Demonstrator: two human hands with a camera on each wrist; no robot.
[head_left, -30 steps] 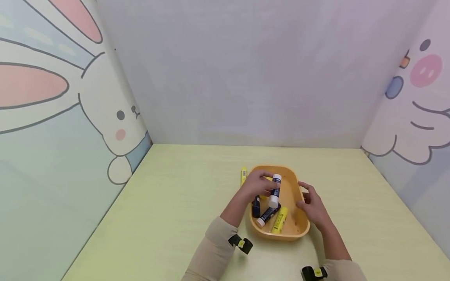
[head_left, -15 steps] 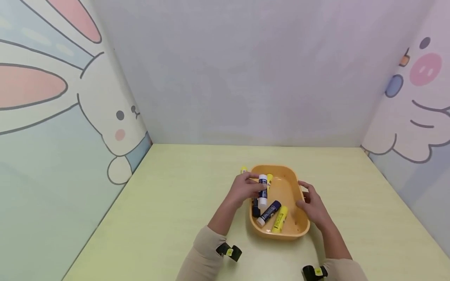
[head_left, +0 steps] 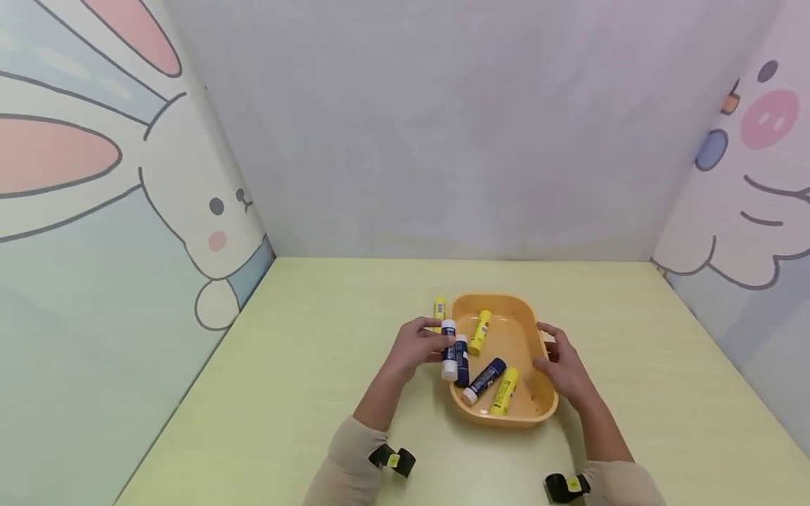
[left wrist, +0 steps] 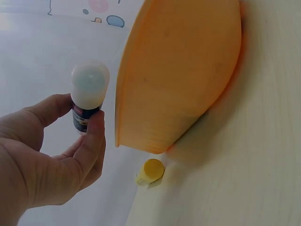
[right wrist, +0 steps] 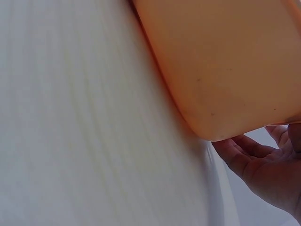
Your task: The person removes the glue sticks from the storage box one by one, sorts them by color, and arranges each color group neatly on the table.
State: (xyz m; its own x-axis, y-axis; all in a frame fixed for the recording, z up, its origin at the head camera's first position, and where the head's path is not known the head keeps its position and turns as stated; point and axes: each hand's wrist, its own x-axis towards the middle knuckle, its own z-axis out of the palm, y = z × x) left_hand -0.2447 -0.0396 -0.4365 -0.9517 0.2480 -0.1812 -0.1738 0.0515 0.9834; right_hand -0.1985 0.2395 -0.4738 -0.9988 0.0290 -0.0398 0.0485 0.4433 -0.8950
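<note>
My left hand point(head_left: 414, 348) pinches a dark blue glue stick with white ends point(head_left: 448, 350) between thumb and fingers. It holds the stick upright at the left rim of an orange plastic tray point(head_left: 515, 337), above the table, as the left wrist view also shows. My right hand point(head_left: 566, 369) grips the tray's right side, the thumb at the rim and the fingers along the outer wall. Inside the tray lie two yellow glue sticks point(head_left: 504, 392) and two dark blue ones point(head_left: 484, 381). In the right wrist view, my right hand point(right wrist: 268, 172) is partly cut off.
Another yellow glue stick point(head_left: 439, 309) stands on the table just outside the tray's back left corner, partly behind my left hand. The pale wood-look table point(head_left: 316, 365) extends to both sides. A plain back wall point(head_left: 443, 140) and cartoon-printed side walls point(head_left: 126, 281) enclose it.
My left hand has carried the dark blue glue stick leftward from over the tray to its left rim. The yellow stick in the tray's back left is uncovered. My right hand stays at the tray.
</note>
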